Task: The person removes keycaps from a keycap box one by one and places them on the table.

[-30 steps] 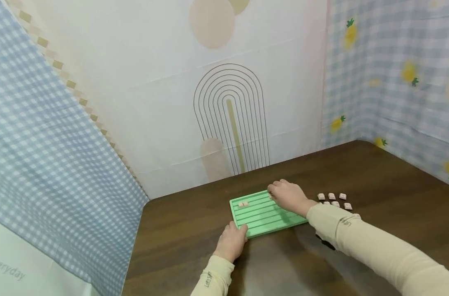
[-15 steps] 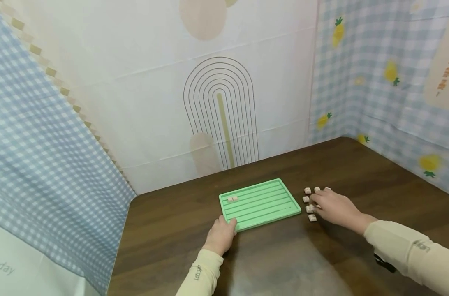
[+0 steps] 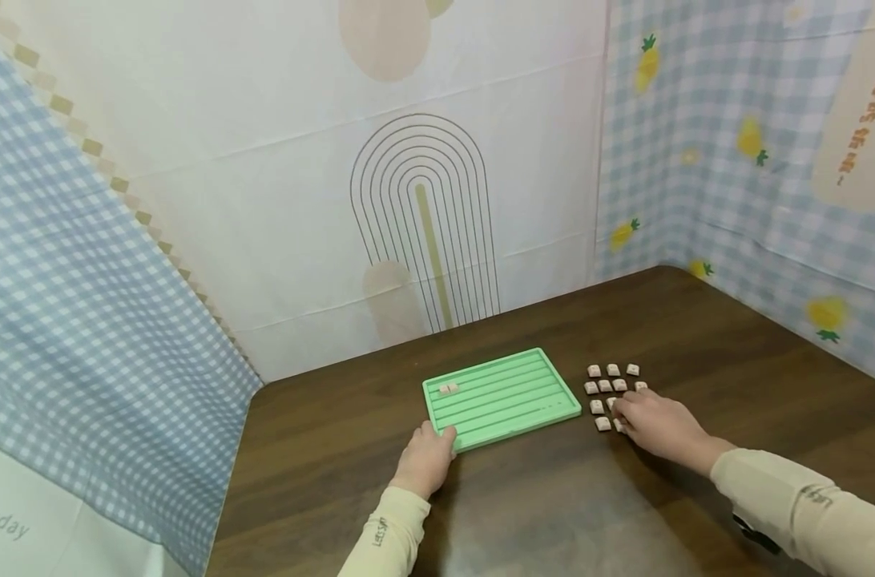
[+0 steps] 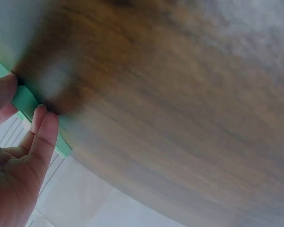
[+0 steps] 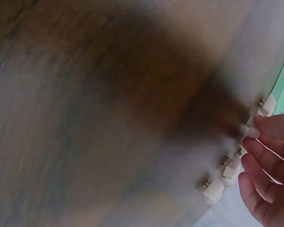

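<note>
A light green ridged tray point(image 3: 510, 394) lies on the table with two cream keycaps point(image 3: 448, 389) side by side in its upper left. My left hand point(image 3: 425, 461) grips the tray's near left corner. In the left wrist view, thumb and fingers point(image 4: 47, 130) close on the green tray edge point(image 4: 26, 100). Right of the tray, several loose keycaps point(image 3: 594, 407) stand in rough rows. Over their near right part is my right hand point(image 3: 657, 421), which hides some of them. The right wrist view has its thumb and forefinger pinching one keycap point(image 5: 252, 131).
The dark wooden table point(image 3: 322, 473) runs back to a white cloth point(image 3: 293, 224) with printed arches. Blue checked cloths hang at the left point(image 3: 106, 304) and right point(image 3: 740, 208). A pale surface with lettering point(image 3: 41, 513) stands at the lower left.
My right hand has moved from over the tray rightward to the loose keycaps, and its fingers have come down among them. The left hand stays at the tray corner. The head view has shifted slightly.
</note>
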